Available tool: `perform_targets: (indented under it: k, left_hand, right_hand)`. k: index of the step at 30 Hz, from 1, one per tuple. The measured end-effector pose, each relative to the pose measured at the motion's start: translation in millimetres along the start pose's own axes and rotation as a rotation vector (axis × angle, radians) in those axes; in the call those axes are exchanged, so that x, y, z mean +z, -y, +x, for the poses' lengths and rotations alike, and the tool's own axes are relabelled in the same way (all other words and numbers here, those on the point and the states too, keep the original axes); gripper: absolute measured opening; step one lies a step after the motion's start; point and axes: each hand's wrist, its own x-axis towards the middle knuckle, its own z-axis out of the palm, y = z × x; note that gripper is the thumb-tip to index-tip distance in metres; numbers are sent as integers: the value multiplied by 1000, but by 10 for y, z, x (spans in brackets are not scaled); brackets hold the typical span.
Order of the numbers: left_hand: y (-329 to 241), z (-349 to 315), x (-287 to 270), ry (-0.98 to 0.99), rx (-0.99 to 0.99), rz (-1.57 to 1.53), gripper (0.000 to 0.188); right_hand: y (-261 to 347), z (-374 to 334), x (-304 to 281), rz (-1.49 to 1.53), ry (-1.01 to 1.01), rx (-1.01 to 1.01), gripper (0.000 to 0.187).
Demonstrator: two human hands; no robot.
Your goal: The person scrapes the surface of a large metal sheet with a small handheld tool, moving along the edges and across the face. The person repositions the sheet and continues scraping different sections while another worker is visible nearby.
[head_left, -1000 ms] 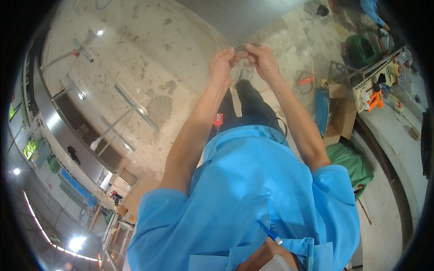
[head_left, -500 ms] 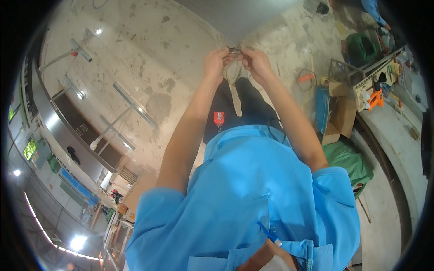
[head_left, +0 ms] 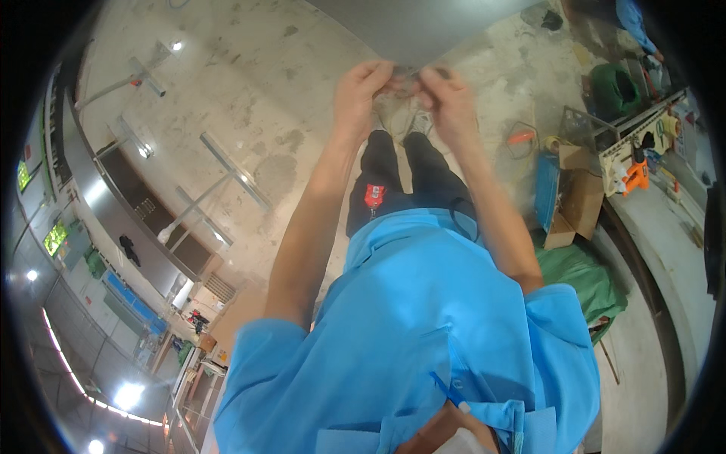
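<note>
I hold both hands out in front of me at chest-to-waist reach, close together over the floor (head_left: 249, 98), with bare forearms stretched forward. My left hand (head_left: 357, 94) is bent inward, thumb and forefinger drawn together at the tips; my right hand (head_left: 454, 102) faces it, its fingers curled and the tips turned toward the left ones. In the narrow space between them is a small dark piece (head_left: 408, 73), and as far as I can tell through the blur, the fingertips of both hands pinch it, one at each end. Its exact shape is too smeared to read.

Just beyond my fingers, the corner of a smooth grey panel (head_left: 423, 26) points toward me. Below my hands are my shoes and dark trousers (head_left: 378, 166), and a red tag (head_left: 374, 195) hangs at the left of my waist, beneath the hem of my blue shirt (head_left: 439, 280). A blue pen (head_left: 451, 393) is clipped at the shirt's front.

To my right, an orange power tool (head_left: 637, 178) lies by the bench edge, near an open cardboard box (head_left: 586, 200) and a green cloth (head_left: 586, 284). To my left, metal legs with crossbars (head_left: 234, 170) stick out over the floor. At the upper right shows another person's blue sleeve (head_left: 634, 23).
</note>
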Motion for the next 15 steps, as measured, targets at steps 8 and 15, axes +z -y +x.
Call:
perform_targets:
  k: [8,15]
  left_hand:
    - [-176,120,132,187,779,1436,29]
    - [65,381,-152,151,515,1274,16]
  right_hand:
    - [940,223,-449,-187,-334,-270,17]
    - [396,-191,-1179,-124,-538,-88,20]
